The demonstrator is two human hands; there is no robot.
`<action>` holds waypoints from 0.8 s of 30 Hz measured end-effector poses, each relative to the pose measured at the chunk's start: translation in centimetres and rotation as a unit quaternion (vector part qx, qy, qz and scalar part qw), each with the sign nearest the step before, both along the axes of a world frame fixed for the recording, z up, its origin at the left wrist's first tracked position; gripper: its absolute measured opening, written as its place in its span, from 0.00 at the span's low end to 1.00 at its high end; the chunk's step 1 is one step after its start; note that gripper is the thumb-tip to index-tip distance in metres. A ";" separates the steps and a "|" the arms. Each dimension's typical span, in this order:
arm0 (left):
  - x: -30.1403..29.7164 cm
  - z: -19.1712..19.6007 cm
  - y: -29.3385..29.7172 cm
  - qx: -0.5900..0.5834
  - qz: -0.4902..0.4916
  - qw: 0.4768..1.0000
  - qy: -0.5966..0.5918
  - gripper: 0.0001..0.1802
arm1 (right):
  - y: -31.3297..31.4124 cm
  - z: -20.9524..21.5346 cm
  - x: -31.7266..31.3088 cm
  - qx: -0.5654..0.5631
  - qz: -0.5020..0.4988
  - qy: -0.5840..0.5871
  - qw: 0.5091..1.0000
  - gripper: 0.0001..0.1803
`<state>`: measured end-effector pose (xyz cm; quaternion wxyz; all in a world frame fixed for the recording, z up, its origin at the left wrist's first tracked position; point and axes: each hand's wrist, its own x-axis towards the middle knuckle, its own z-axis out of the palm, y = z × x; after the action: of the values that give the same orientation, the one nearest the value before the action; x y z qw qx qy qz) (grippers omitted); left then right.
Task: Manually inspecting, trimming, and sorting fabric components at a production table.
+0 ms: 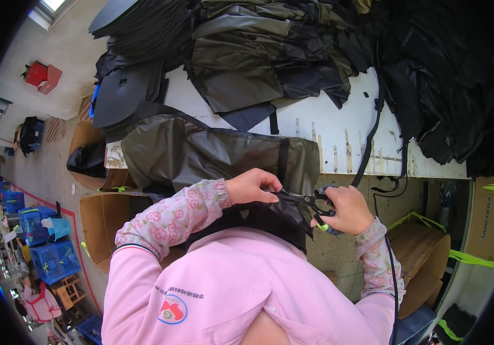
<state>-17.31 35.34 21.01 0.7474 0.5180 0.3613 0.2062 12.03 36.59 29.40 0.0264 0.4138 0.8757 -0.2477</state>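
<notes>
In my right hand [346, 209] is a pair of black scissors [305, 199], with blue and yellow-green wrapping about the handle loops. My fingers are through and around the loops, and the blades point left. My left hand [255, 187] is closed in a pinch at the blade tips; whatever sits between its fingertips is too small to make out. Below both hands a shiny dark olive fabric piece [218, 152] with a black strap [282, 158] sewn across it drapes over the table edge toward my lap.
On the white table [330, 135] lie a heap of dark fabric pieces [238, 63], stacked black sheets [129, 95] and a black pile [431, 109] with hanging straps. Cardboard boxes [106, 221] stand at left, another box [422, 250] at right. Blue crates [54, 261] line the far-left floor.
</notes>
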 end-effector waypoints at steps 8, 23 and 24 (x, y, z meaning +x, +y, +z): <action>-0.2 0.3 0.1 -0.027 -0.022 0.999 0.001 0.11 | -0.1 -0.9 0.7 0.052 0.009 -0.021 0.998 0.34; -2.6 1.4 -3.4 0.368 0.090 0.920 0.102 0.21 | -1.0 -2.8 -4.5 -0.172 -0.119 0.203 0.957 0.16; -4.9 1.5 -4.5 0.442 0.116 0.873 0.172 0.22 | -0.7 -3.4 -3.9 -0.172 -0.137 0.213 0.952 0.16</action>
<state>-22.26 30.81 22.50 0.3371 0.7762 0.4128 0.3368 8.10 35.86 26.02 -0.1243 0.4567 0.7401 -0.4778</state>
